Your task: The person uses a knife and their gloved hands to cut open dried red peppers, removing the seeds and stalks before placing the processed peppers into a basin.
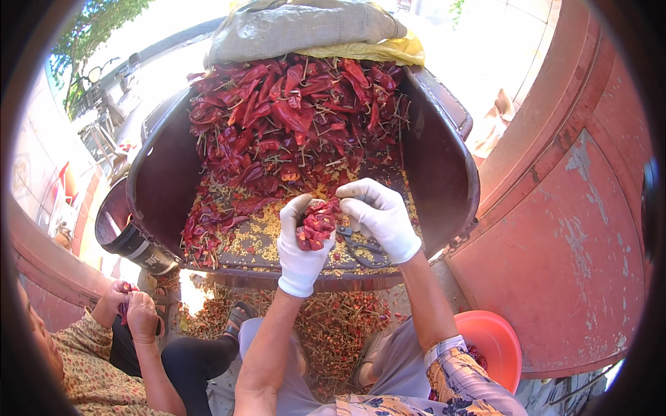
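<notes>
Two gloved hands, centre. Left hand (300, 262) clamped on one red pepper bunch (317, 225); right hand (383, 216) fingertips at its 1 o'clock edge, grip: cannot tell. Scissors (372, 247), 1, at 4 o'clock. Black bucket (147, 254), 9 o'clock: pale marking, unreadable.

We look into strong daylight: the pale background (496, 48) is blown out nearly to white, while the inner walls of the dark container (444, 173) sit in shade. A hard sunlit patch (196, 291) glares beneath its front edge. We find small glossy highlights on the red peppers (295, 114), and the white-gloved left hand (303, 255) and right hand (390, 222) fairly sharp. The red panel (548, 263) bends toward the black fisheye rim.
</notes>
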The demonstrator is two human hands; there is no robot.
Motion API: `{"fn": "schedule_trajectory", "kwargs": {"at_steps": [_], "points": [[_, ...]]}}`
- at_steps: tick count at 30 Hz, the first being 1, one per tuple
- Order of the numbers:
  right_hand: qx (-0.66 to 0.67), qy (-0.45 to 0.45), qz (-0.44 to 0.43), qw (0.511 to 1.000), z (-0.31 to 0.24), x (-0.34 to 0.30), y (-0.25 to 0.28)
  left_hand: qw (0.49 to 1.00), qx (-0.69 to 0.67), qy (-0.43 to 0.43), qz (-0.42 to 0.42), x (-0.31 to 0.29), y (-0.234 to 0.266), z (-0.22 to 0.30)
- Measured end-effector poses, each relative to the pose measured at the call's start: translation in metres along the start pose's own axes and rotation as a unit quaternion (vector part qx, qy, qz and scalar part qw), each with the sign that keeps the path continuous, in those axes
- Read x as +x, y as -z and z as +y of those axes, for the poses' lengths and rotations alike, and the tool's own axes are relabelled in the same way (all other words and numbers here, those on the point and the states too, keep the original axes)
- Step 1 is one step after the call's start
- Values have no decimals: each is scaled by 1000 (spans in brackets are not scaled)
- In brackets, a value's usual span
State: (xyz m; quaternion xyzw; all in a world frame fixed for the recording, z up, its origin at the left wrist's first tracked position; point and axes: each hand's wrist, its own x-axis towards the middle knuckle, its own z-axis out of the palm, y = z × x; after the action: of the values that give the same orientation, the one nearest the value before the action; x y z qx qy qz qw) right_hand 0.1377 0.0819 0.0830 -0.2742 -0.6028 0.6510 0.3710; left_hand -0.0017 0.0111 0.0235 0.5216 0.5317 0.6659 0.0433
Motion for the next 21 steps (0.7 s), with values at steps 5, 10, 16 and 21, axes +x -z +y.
{"fn": "schedule_trajectory", "kwargs": {"at_steps": [5, 10, 16, 21], "points": [[43, 12, 20, 999, 13, 0, -8, 988, -118, 95, -27, 7, 1, 4], [-177, 320, 43, 930, 23, 5, -24, 937, -297, 185, -15, 3, 1, -3], [-172, 305, 57, 935, 23, 2, -24, 858, -393, 313, -107, 6, 11, -5], [-144, 226, 51, 962, 23, -2, -25, 840, -404, 345, -110, 9, 18, 2]]}}
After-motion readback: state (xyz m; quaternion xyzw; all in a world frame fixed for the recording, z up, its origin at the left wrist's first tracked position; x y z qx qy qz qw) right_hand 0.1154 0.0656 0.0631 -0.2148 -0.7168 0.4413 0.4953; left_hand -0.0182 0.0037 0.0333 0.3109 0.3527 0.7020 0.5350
